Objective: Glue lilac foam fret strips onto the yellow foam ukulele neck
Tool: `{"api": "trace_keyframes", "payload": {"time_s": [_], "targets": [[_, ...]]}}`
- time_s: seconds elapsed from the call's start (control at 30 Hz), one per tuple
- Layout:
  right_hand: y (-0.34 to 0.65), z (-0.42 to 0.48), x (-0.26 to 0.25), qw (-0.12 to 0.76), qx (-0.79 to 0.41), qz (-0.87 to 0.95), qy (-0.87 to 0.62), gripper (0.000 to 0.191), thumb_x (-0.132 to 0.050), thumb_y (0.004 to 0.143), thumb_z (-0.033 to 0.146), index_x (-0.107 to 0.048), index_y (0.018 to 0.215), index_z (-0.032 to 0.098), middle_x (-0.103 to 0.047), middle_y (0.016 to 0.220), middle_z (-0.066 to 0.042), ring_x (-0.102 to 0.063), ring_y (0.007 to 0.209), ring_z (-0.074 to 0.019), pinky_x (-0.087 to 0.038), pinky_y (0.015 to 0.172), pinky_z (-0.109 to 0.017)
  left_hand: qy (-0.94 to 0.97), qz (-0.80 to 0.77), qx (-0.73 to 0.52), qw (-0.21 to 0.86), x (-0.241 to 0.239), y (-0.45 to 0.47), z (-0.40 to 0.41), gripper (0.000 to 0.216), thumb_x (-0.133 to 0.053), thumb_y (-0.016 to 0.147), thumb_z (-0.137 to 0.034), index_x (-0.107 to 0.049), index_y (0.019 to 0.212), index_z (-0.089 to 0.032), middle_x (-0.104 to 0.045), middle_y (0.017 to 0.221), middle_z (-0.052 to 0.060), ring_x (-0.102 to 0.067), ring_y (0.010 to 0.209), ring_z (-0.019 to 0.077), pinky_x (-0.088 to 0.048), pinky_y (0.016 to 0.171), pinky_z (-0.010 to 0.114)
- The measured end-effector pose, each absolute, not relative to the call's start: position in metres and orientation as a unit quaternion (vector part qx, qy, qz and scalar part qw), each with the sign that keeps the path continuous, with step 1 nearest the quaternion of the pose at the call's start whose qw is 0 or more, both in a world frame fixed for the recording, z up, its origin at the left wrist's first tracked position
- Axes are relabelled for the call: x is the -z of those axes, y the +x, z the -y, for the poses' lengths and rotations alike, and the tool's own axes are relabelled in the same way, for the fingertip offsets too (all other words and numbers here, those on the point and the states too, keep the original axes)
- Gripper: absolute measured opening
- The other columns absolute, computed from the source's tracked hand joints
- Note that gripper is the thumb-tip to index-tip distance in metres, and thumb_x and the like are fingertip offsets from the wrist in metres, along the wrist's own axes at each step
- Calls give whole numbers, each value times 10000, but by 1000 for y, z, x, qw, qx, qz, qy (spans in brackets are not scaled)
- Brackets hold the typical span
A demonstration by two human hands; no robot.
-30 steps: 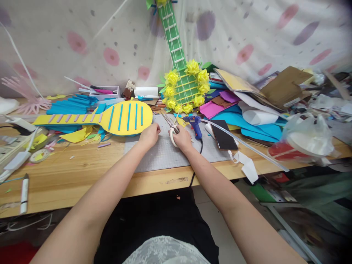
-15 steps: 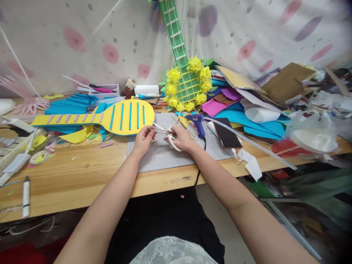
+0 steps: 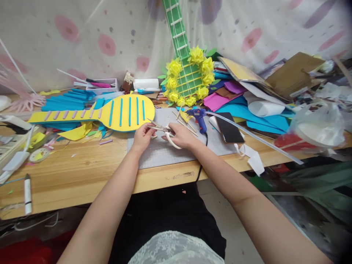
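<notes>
My right hand (image 3: 181, 135) is closed around the white handles of a pair of scissors (image 3: 173, 141), whose blades point left. Close to those blades, my left hand (image 3: 142, 139) is pinched together; a small pale bit shows below its fingers, too hidden to name. Both hands are over a grey cutting mat (image 3: 154, 158). Just behind my left hand lies a yellow lute-shaped cutout (image 3: 125, 119) with blue strips on its body and pale purple strips along its neck.
Behind the mat leans a green paper instrument (image 3: 180, 40) ringed by yellow flowers. A blue glue gun (image 3: 201, 123) with a long clear stick and a phone (image 3: 228, 128) lie to the right. Coloured sheets (image 3: 253, 119) pile up beyond; a marker (image 3: 28, 194) lies at front left.
The view has shifted slightly. The scissor blades look more spread than before, while both hands stay in nearly the same place over the mat.
</notes>
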State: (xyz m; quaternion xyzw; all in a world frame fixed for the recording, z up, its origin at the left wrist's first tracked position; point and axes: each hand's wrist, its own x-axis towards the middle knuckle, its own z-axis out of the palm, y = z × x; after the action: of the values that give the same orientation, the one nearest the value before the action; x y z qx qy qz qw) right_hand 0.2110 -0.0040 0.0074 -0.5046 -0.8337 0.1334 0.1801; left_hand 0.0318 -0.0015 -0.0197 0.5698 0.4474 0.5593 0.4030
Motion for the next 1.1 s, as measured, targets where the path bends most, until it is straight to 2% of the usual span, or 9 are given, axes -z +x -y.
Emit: {"api": "trace_keyframes", "payload": {"time_s": [0.27,0.5,0.63,0.77,0.9,1.1], "targets": [[210,3,-10,172,-200,821,-506,315,-494,762,494,-508,824,185,-569,745,-2,-437,617,-115,-274,566,-220,591,-437,-559,384,23,28,-3,125,-593,730,-288,-573,743,-165,-573,590,-21,-498,522,83,-412,539,215],[207,-6,-13,159,-145,826,-521,390,-465,765,562,-543,804,181,-601,736,-33,-470,619,-132,-260,544,-227,602,-446,-556,359,18,25,-12,75,-580,731,-219,-570,693,-155,-533,532,-31,-478,500,86,-386,532,217],[207,-11,-14,151,-102,822,-539,360,-473,775,525,-579,805,182,-628,741,-54,-509,644,-151,-261,558,-238,602,-453,-551,359,14,24,-16,97,-569,732,-192,-562,645,-150,-522,514,-28,-466,488,83,-372,522,215],[209,-13,-15,150,-99,814,-553,307,-492,783,470,-590,762,180,-622,706,-49,-506,640,-145,-271,568,-236,600,-440,-544,389,8,27,-17,99,-588,727,-218,-584,661,-144,-555,558,-17,-454,485,74,-374,517,215],[212,-16,-12,191,-163,791,-558,314,-475,787,474,-555,715,179,-579,666,-14,-470,617,-122,-274,550,-219,587,-409,-552,430,0,32,-14,115,-625,710,-255,-615,719,-141,-580,593,-8,-459,485,71,-386,516,218],[219,-12,-16,200,-185,820,-504,275,-515,748,461,-500,779,188,-562,722,-1,-447,620,-114,-276,556,-210,588,-386,-560,438,-1,36,-12,189,-636,718,-333,-597,705,-149,-569,587,-9,-463,493,69,-391,529,218]]}}
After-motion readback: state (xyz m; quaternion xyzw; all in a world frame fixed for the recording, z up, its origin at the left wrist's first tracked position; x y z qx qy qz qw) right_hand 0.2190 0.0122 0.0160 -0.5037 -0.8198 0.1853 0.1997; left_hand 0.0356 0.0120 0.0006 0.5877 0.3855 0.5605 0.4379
